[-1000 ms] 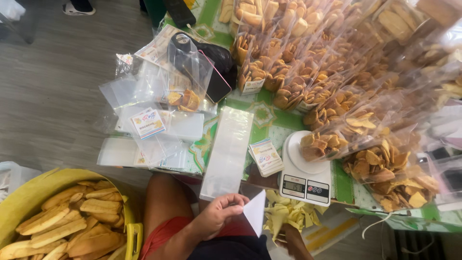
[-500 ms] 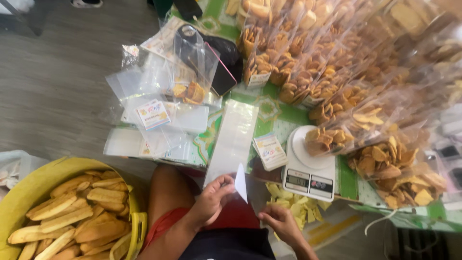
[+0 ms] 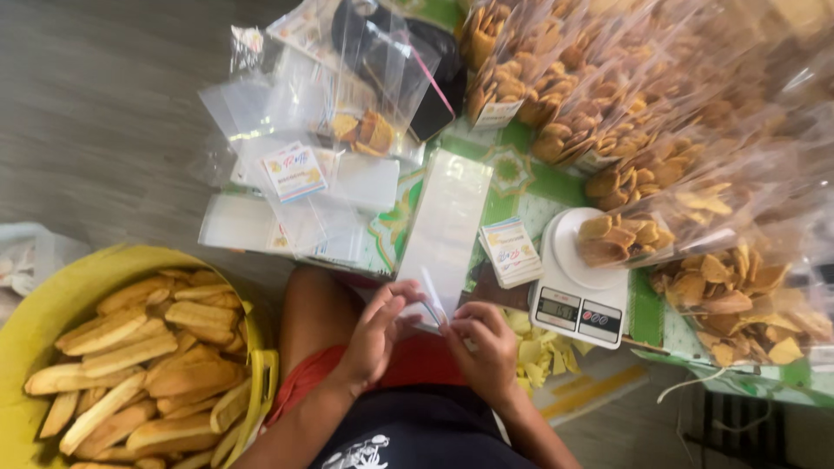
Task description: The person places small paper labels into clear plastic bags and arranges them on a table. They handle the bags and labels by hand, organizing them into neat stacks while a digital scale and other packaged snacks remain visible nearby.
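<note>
We pinch the near end of the long clear bag (image 3: 445, 233), lying on the green mat (image 3: 521, 187), between our left hand (image 3: 375, 334) and right hand (image 3: 483, 346), apparently opening its mouth, which needs fingertip care.

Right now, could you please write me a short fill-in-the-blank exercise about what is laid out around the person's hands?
1. The left hand and right hand meet at the near end of a stack of clear ____.
2. The long crackers beside the knee fill a ____ tub.
3. A bag of chips sits on the white ____.

Missing words: bags; yellow; scale
</note>
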